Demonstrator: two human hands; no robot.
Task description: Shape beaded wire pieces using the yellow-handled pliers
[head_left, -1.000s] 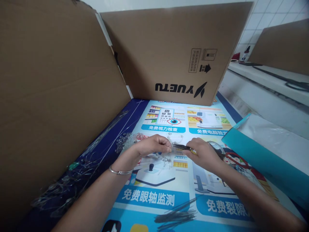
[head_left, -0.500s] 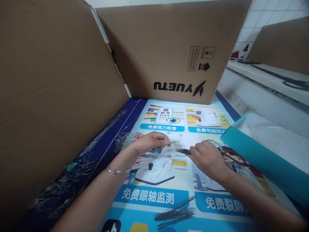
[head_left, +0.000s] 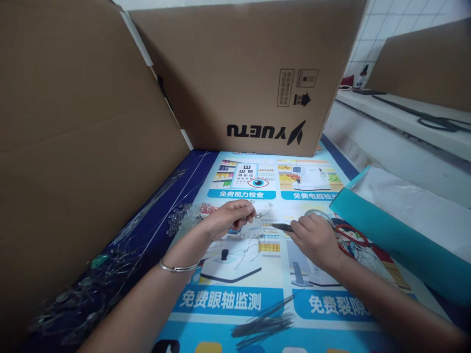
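My left hand is closed, thumb and fingers pinched on a beaded wire. This strand of clear beads hangs in a small loop below the fingertips, and thin wire ends trail down from it. My right hand is wrapped around a pair of pliers, their dark narrow jaws pointing left towards the strand. A gap lies between the jaw tips and my left fingertips. Whether the jaws touch any wire is too fine to tell. Loose clear beads lie in a pile just left of my left hand.
A bundle of dark wire pieces lies nearest me on the printed mat. Tangled wire strands run along the left cardboard wall. Another cardboard panel stands at the back. On the right is a teal box with plastic lining.
The whole view has shifted a little, so things appear slightly further left. The pliers' tips are somewhat further from my left fingertips, and the bead loop shows more openly.
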